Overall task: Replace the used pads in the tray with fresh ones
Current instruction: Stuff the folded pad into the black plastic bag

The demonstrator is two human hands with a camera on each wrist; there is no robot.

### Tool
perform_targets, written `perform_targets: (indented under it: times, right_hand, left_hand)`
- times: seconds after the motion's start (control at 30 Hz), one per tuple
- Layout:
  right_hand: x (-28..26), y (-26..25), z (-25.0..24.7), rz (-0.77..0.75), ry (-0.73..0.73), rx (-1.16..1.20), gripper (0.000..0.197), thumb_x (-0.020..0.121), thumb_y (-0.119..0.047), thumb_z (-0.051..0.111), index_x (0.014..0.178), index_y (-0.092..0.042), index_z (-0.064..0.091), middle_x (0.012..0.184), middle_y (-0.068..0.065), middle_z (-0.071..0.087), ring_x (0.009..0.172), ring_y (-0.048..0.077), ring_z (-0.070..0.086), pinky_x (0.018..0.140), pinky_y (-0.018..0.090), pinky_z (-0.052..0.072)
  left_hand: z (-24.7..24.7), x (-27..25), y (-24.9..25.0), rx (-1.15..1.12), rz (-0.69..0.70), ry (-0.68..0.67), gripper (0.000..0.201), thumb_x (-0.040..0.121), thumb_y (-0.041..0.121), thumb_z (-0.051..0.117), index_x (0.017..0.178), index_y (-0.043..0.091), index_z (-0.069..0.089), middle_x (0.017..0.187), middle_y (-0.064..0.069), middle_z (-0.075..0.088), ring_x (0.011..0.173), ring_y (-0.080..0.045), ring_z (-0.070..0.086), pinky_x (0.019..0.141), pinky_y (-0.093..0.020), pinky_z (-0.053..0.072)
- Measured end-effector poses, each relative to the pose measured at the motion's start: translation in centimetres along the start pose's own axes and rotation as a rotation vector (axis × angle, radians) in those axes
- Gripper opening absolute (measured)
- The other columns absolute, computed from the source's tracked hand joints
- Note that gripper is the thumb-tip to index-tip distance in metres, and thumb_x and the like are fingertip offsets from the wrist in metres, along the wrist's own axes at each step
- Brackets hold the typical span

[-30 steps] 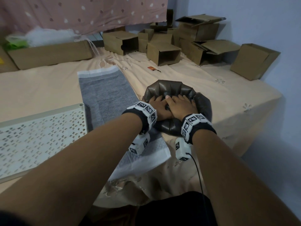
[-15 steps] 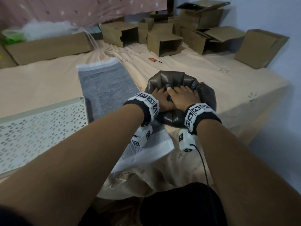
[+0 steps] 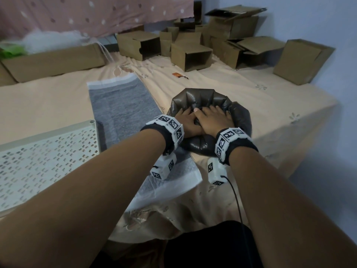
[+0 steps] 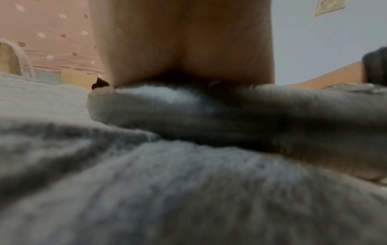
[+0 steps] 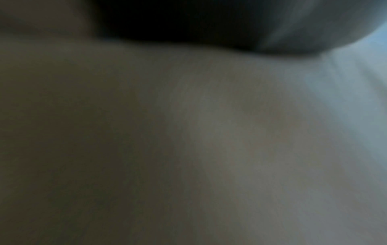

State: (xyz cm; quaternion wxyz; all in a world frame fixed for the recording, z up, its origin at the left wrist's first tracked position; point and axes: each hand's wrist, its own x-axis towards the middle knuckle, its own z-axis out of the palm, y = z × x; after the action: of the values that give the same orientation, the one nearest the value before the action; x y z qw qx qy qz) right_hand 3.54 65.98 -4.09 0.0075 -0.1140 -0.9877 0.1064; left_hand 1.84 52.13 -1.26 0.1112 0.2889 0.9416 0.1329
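A dark, puffy plastic bag (image 3: pixel 201 97) lies on the bed to the right of a grey pad (image 3: pixel 121 105) with white edges. Both hands press down on the bag's top, side by side. My left hand (image 3: pixel 185 119) has its fingers reaching into a crease, where their tips are hidden. My right hand (image 3: pixel 213 118) lies flat with its fingers spread. In the left wrist view the bag (image 4: pixel 230 116) bulges under my palm, above the pad (image 4: pixel 167 190). The right wrist view is dark and blurred. A white perforated tray (image 3: pixel 48 157) sits at the left.
Several open cardboard boxes (image 3: pixel 191 55) are piled at the back, and a long one (image 3: pixel 54 62) lies at the back left. A small orange tag (image 3: pixel 176 74) lies beyond the bag. The bed's right edge (image 3: pixel 309 136) drops off near the bag.
Both hands stay pressed on the bag in nearly the same place. Only the head view has shifted a little.
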Motion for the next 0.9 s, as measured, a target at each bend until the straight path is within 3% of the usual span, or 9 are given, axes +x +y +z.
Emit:
perform_targets:
  times: [0.13,0.23,0.33,0.4,0.47,0.53,0.7,0.8,0.9]
  right_hand:
    - [-0.3,-0.1,-0.1,0.021,0.006,0.039,0.072,0.085,-0.065,0.006,0.147,-0.038,0.033,0.160,-0.003,0.027,0.151,0.025,0.015,0.119,0.055,0.008]
    - [-0.7,-0.7,-1.7,0.089,-0.096,0.225,0.075,0.086,-0.072,0.015,0.148,-0.038,0.038,0.162,-0.007,0.026,0.151,0.022,0.016,0.121,0.050,0.006]
    - [-1.1,-0.1,-4.7,0.195,-0.252,0.791,0.051,0.087,-0.062,0.054,0.121,-0.027,0.069,0.138,0.008,0.061,0.125,0.028,0.057,0.112,0.044,0.037]
    - [-1.5,0.3,-6.7,0.266,-0.148,0.972,0.041,0.077,-0.057,0.068,0.091,-0.019,0.076,0.106,0.010,0.075,0.100,0.030,0.068,0.094,0.040,0.051]
    - [-2.4,0.3,-8.2,0.227,0.055,0.995,0.037,0.077,-0.043,0.069,0.088,-0.008,0.077,0.093,0.012,0.075,0.091,0.031,0.068,0.081,0.038,0.054]
    - [-3.3,0.3,-9.1,0.185,0.282,1.038,0.023,0.076,-0.030,0.069,0.082,-0.011,0.079,0.085,0.005,0.077,0.091,0.026,0.070,0.088,0.038,0.055]
    - [-6.8,1.6,-10.3,0.266,0.564,0.878,0.030,0.086,-0.013,0.052,0.095,-0.020,0.079,0.098,-0.007,0.073,0.093,0.013,0.063,0.083,0.019,0.042]
    - [-7.6,2.1,-9.4,0.387,0.254,0.691,0.022,0.081,-0.022,0.057,0.092,-0.010,0.072,0.093,0.005,0.071,0.088,0.026,0.066,0.078,0.027,0.048]
    - [-7.2,2.3,-7.8,0.459,-0.094,0.884,0.047,0.068,-0.034,0.073,0.106,-0.006,0.065,0.101,0.016,0.073,0.089,0.036,0.071,0.087,0.048,0.057]
  left_hand:
    - [0.0,0.2,-0.2,-0.010,-0.013,0.003,0.103,0.072,0.068,0.049,0.161,0.030,0.013,0.169,0.001,0.013,0.155,-0.028,0.009,0.125,-0.045,0.007]
    - [0.0,-0.1,0.1,-0.007,-0.031,0.017,0.097,0.080,0.067,0.054,0.161,0.030,0.016,0.168,0.000,0.017,0.153,-0.029,0.015,0.123,-0.049,0.013]
    - [-0.1,-1.2,0.7,0.046,-0.074,0.137,0.085,0.082,0.069,0.055,0.155,0.035,0.031,0.167,-0.002,0.015,0.152,-0.032,0.016,0.121,-0.057,0.007]
    - [-0.6,-2.0,0.9,0.030,-0.091,0.223,0.080,0.077,0.071,0.054,0.147,0.034,0.045,0.164,-0.003,0.022,0.150,-0.031,0.020,0.121,-0.059,0.007]
    - [-1.4,-3.1,0.7,-0.054,-0.138,0.240,0.079,0.072,0.073,0.049,0.141,0.034,0.052,0.157,-0.001,0.034,0.146,-0.028,0.028,0.120,-0.057,0.012]
    - [-2.1,-3.9,0.2,-0.158,-0.189,0.221,0.080,0.067,0.076,0.049,0.136,0.037,0.058,0.150,0.001,0.047,0.138,-0.029,0.040,0.118,-0.052,0.024]
    - [-3.7,-5.1,-0.5,-0.239,-0.303,0.291,0.085,0.058,0.074,0.055,0.130,0.030,0.063,0.142,-0.011,0.053,0.129,-0.038,0.047,0.112,-0.049,0.040]
    - [-4.0,-5.7,-0.5,-0.304,-0.323,0.252,0.073,0.077,0.053,0.069,0.142,0.024,0.052,0.144,-0.014,0.051,0.127,-0.038,0.051,0.109,-0.040,0.043]
    - [-3.7,-6.1,-0.1,-0.405,-0.279,0.136,0.067,0.085,0.044,0.072,0.145,0.021,0.051,0.140,-0.011,0.059,0.125,-0.033,0.057,0.097,-0.029,0.042]
